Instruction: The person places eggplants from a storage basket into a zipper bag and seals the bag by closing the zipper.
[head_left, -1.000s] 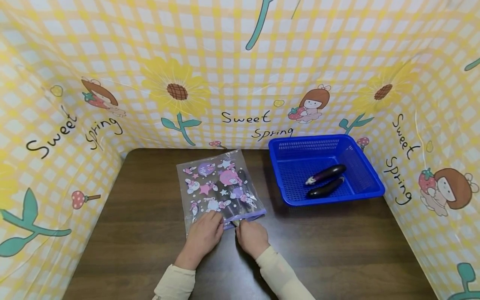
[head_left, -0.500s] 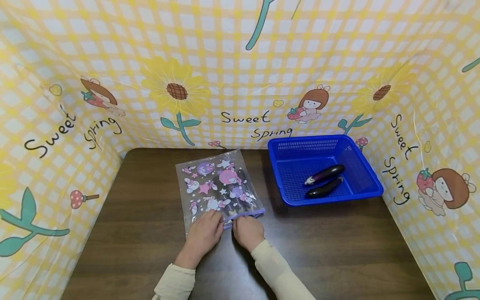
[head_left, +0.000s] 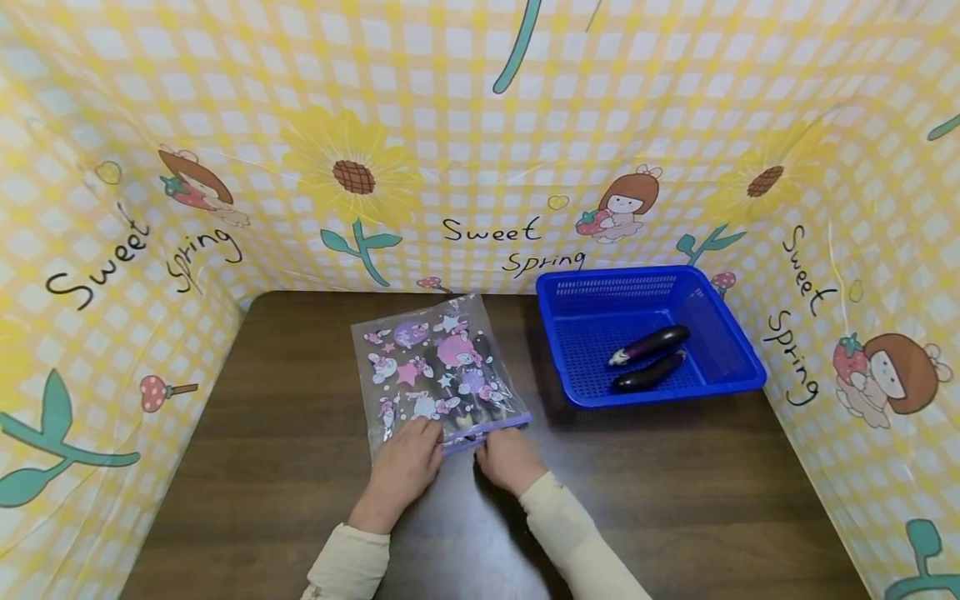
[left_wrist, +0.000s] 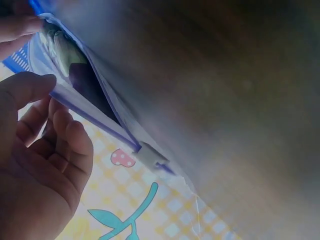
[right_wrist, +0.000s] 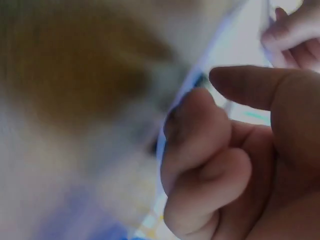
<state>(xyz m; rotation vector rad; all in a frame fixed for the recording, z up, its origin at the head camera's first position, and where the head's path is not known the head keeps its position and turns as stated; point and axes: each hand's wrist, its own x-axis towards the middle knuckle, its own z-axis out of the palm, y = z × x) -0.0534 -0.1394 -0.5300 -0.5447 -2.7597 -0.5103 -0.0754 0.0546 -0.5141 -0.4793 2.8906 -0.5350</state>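
Note:
A clear zip bag (head_left: 408, 372) with pink and purple cartoon prints lies flat on the table, dark eggplants (left_wrist: 92, 87) showing inside it. Its purple-edged mouth faces the person and gapes apart in the left wrist view, beside a pale slider (left_wrist: 150, 156). My left hand (head_left: 408, 454) holds the bag's edge at the left, with the thumb on the purple strip. At the right part of the mouth my right hand (head_left: 512, 458) has its fingers curled at the rim, and its thumb tip lies right by it. An eggplant's pale stem end sits just inside the mouth.
To the right stands a blue plastic basket (head_left: 566, 367) with two eggplants (head_left: 649, 345) in it. Brown wood-look table (head_left: 285, 400) lies around the bag. A yellow checked cloth (head_left: 465, 125) walls the back and both sides.
My right hand first dipped left along the mouth, then shifted back right along the rim. The pale stem end it held now shows inside the bag. My left hand stays on the bag's edge.

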